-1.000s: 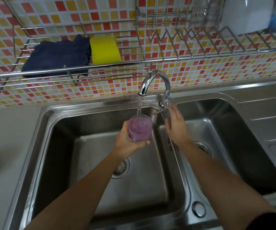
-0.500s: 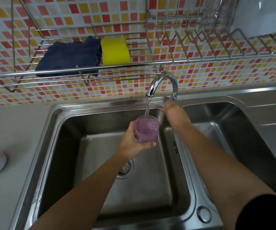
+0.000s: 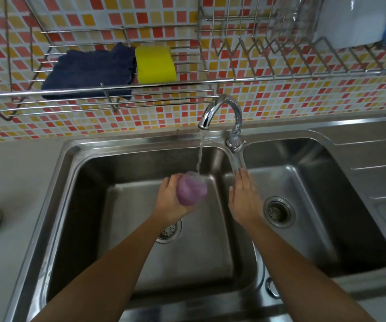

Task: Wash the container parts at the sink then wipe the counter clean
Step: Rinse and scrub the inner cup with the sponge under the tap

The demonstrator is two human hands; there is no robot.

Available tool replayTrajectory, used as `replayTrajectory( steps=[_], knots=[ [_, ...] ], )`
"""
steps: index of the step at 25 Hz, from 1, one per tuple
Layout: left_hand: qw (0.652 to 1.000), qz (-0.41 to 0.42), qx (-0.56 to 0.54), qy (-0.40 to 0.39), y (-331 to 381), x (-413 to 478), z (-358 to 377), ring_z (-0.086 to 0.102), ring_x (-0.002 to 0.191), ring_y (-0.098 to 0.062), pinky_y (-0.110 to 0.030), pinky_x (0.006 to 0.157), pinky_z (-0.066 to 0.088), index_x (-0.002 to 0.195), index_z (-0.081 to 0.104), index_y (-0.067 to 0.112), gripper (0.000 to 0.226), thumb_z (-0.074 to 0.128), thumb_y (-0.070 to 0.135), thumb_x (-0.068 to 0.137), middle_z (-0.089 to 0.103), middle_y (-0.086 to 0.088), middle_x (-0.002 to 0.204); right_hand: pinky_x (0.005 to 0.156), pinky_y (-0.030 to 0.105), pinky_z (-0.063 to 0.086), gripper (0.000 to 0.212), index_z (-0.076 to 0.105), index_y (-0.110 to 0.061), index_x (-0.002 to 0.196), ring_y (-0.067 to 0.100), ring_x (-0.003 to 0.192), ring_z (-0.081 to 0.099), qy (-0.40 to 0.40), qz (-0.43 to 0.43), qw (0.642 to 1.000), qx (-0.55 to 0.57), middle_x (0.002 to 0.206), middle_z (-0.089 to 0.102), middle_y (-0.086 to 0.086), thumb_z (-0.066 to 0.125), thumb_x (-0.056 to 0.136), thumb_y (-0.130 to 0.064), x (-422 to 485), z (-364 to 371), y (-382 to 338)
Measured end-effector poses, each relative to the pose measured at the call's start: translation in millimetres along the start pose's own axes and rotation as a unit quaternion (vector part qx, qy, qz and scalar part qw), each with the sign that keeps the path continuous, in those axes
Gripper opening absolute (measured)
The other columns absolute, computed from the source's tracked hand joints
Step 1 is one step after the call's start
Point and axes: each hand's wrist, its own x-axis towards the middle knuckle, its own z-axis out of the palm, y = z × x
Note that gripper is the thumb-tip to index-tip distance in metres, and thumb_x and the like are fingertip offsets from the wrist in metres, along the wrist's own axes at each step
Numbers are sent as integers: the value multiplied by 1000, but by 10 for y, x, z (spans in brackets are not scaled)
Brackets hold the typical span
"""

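- Navy cloth (image 3: 89, 70) and yellow sponge (image 3: 156, 65) lie side by side on the wire rack (image 3: 187, 81) above the worktop (image 3: 13, 173).
- Left hand (image 3: 170, 203) grips a purple container (image 3: 192, 190) under water running from the chrome tap (image 3: 222, 110), over the left basin of the steel sink (image 3: 140, 141).
- Right hand (image 3: 244, 196) hovers empty, fingers straight, just beside the divider between the basins.
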Motion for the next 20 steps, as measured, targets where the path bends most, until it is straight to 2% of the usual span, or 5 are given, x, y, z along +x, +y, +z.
replayTrajectory(
  steps=[4, 8, 15, 19, 20],
  knots=[
    [982, 58, 179, 29, -172, -51, -124, 39, 115, -30, -35, 100, 41, 134, 44, 13, 81, 73, -2, 60, 41, -14, 122, 113, 35, -5, 58, -2, -4, 147, 24, 144, -8, -32, 1, 997, -63, 157, -5, 11, 25, 97, -16, -200, 98, 57],
    [929, 156, 328, 64, -270, -15, -245, 45, 110, -42, -50, 92, 49, 128, 52, 4, 78, 68, -14, 54, 50, -24, 118, 114, 35, -4, 68, -6, -3, 146, 24, 144, -10, -37, -2, 996, -86, 157, -8, 12, 29, 87, -3, -199, 92, 34],
    [822, 318, 464, 86, -208, 55, -412, 48, 116, -41, -48, 89, 50, 126, 51, 5, 74, 61, -16, 56, 57, -24, 120, 115, 35, -2, 67, -8, -3, 145, 24, 144, -11, -43, -5, 994, -97, 157, -11, 11, 33, 94, -15, -162, 108, 56],
    [751, 404, 516, 74, -106, 15, -543, 54, 116, -39, -47, 94, 47, 129, 46, 5, 53, 44, -1, 76, 59, -21, 122, 117, 37, 2, 68, -6, -2, 146, 25, 144, -9, -57, -13, 992, -109, 157, -10, 12, 34, 92, -12, -167, 65, 45],
    [753, 405, 512, 80, -74, -6, -577, 53, 117, -38, -47, 95, 47, 128, 48, 4, 53, 45, 1, 75, 59, -20, 122, 117, 37, 3, 67, -5, -1, 146, 25, 144, -9, -68, -12, 993, -96, 157, -9, 13, 34, 93, -11, -160, 47, 46]
  ],
)
